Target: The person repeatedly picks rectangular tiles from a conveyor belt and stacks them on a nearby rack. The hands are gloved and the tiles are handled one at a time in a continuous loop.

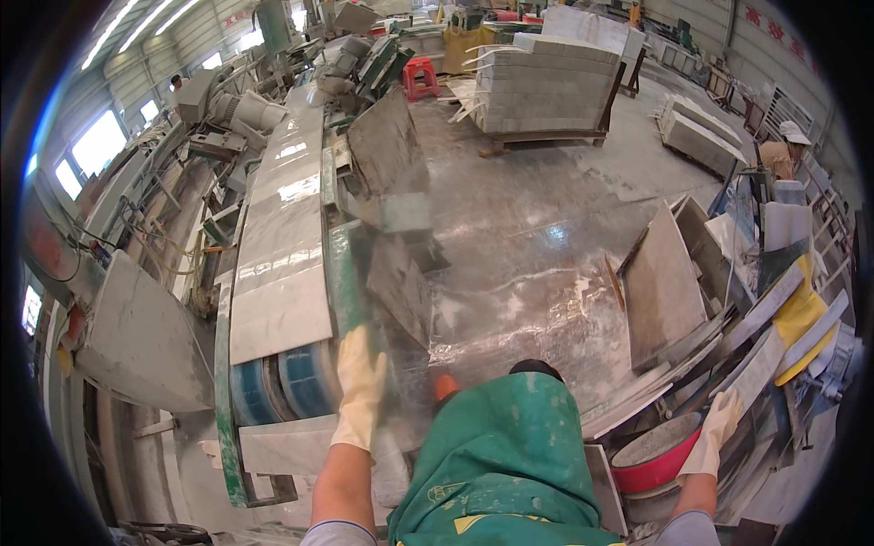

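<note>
My left hand [360, 387], in a cream rubber glove, lies on the green side rail [348, 273] of a long conveyor machine, fingers stretched out and holding nothing. Beside it, a pale stone slab [282, 314] rests on the belt, its near edge above the blue belt bands [305, 378]. More glossy slabs run in a line toward the far end. Off to the right, my gloved right hand [719, 426] closes at the lower end of a narrow pale stone strip [760, 366]. Part of its grip is hidden. Below that hand stands a red tub [651, 475].
Several stone offcuts [655, 396] and a brown-faced slab [667, 291] lean at the right, by a yellow cloth [806, 318]. Slabs [401, 282] also lean along the machine's side. Ahead are wet floor, a stacked pallet [546, 91] and a red stool [420, 79].
</note>
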A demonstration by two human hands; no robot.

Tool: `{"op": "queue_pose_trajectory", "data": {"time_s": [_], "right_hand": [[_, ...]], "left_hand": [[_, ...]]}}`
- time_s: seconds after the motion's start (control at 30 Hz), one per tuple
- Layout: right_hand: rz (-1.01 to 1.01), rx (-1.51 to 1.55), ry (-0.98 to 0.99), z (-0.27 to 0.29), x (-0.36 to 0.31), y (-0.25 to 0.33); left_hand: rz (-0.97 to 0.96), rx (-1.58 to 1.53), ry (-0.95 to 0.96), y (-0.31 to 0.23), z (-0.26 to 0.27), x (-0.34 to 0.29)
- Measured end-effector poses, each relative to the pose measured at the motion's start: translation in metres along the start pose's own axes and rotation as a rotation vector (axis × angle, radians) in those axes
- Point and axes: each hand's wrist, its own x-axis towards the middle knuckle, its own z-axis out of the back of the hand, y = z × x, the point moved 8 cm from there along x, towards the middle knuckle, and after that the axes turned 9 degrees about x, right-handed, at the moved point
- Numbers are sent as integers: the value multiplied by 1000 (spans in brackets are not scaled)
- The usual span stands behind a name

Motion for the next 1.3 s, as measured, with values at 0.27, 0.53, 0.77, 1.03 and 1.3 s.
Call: {"op": "queue_pose_trajectory", "data": {"time_s": [0.27,0.53,0.77,1.03,1.3], "right_hand": [[-23,22,58,-6,-13,-5],[-464,-33,216,-1,-12,-24],[-421,562,353,-26,44,-38],[-435,1293,376,55,20,138],[339,1201,1171,80,-119,445]], "left_hand": [[41,-19,16,1,-1,-3],[2,-89,-53,-3,5,-4],[214,-467,1,20,9,-2],[397,-1203,45,-29,-10,41],[542,-1843,540,-145,-2,29]]}}
